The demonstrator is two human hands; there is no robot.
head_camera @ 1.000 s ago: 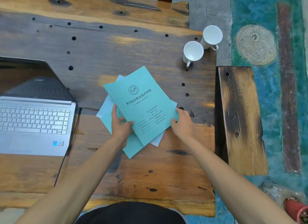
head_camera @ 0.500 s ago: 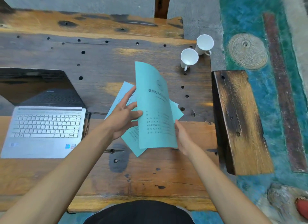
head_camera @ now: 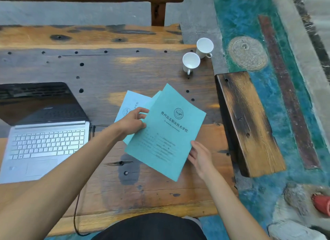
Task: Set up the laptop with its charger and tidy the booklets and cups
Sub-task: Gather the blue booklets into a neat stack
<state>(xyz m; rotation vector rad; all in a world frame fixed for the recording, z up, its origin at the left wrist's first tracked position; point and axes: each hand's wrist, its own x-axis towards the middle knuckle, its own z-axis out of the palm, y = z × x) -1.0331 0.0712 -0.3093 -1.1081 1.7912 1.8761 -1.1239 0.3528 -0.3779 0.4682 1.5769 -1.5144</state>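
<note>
Booklets with teal covers lie fanned near the middle of the wooden table [head_camera: 110, 79], the top booklet [head_camera: 166, 132] turned so its printed title runs toward 4 o'clock, and a paler booklet [head_camera: 130, 104] shows from under it at 10 o'clock. Left hand [head_camera: 131, 122] pinches the left edge of the top booklet, thumb on the cover and fingers curled at the edge. Right hand [head_camera: 200, 156] is spread with straight fingers, and its fingertips touch the lower right edge of the same booklet at 4 o'clock from its centre. At 9 o'clock from the booklets stands the open laptop [head_camera: 44, 143], with a dark cable [head_camera: 76, 211] hanging over the near table edge. Two white cups [head_camera: 197, 56] stand upright just beside each other at 1 o'clock, near the far right corner. A wooden bench [head_camera: 250, 121] is beside the table at 3 o'clock.
</note>
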